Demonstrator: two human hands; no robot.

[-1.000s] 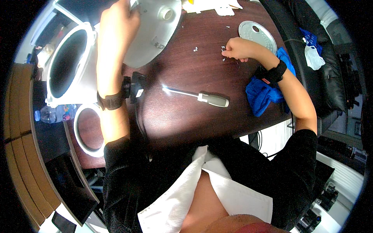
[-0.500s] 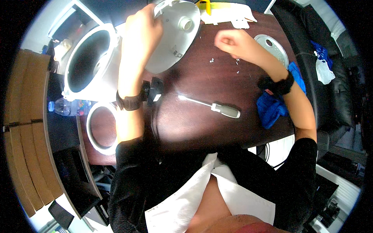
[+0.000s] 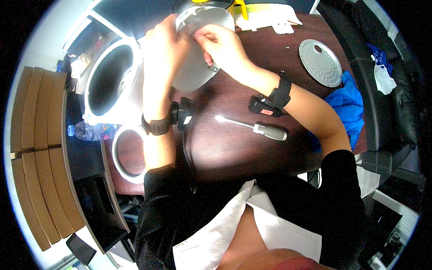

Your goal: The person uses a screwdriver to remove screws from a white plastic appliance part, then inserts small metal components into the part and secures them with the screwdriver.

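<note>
A round white plastic cover (image 3: 193,76) is held up tilted at the far side of the table, its inner face with moulded parts turned toward me. My left hand (image 3: 167,49) is closed on its left edge. My right hand (image 3: 221,46) reaches over that inner face, thumb and fingers pinched together near its middle. Whatever sits in the pinch is too small or hidden to make out. Below, a screwdriver (image 3: 271,132) with a grey and white handle lies on the dark wooden table (image 3: 220,153).
To the left stand a white cylindrical housing (image 3: 133,104), a white ring (image 3: 116,155) and a plastic bottle (image 3: 84,130). On the right lie a perforated grey disc (image 3: 320,63) and a blue cloth (image 3: 345,105). A small screw (image 3: 287,47) and a white piece (image 3: 270,19) lie toward the back.
My right hand has moved left from above the small screws by the disc to the inside of the cover. My left hand still holds the cover.
</note>
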